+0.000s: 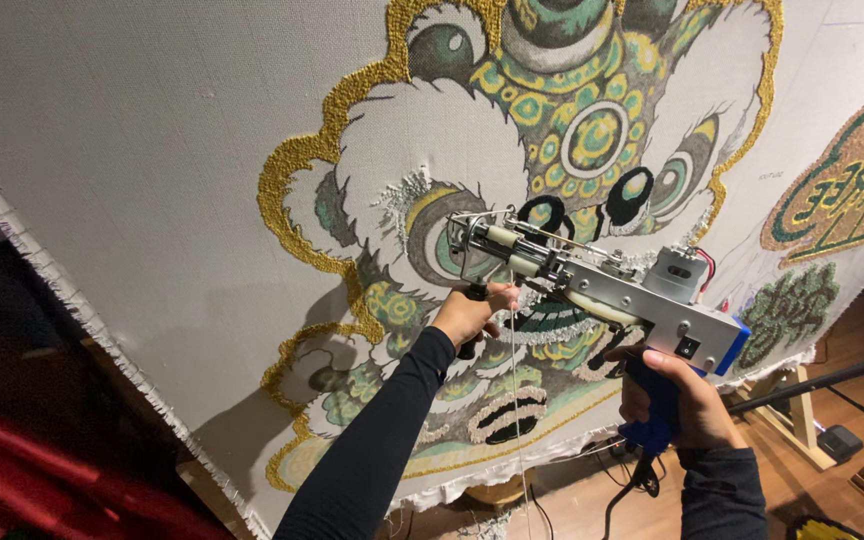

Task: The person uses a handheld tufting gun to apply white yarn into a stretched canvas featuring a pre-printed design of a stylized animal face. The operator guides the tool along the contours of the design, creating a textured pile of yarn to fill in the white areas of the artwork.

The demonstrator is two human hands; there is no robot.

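Observation:
I hold a tufting gun (592, 285), silver metal with a blue handle, against a stretched white cloth (152, 150). My left hand (472, 312) grips the black front handle under the gun's nose. My right hand (680, 400) is wrapped around the blue rear grip. The needle end touches the cloth at a partly tufted design (552, 130) of a lion-like face in gold, green, white and black yarn. A thin strand of yarn (514, 400) hangs down from the gun. Both arms wear black sleeves.
A second tufted patch (847, 180) in gold and green sits at the right of the cloth. The cloth's frayed edge (72, 300) runs diagonally at the left. Below are a wooden floor (832, 340), a wooden frame leg (802, 410), a dark stand pole (822, 380) and cables (632, 490).

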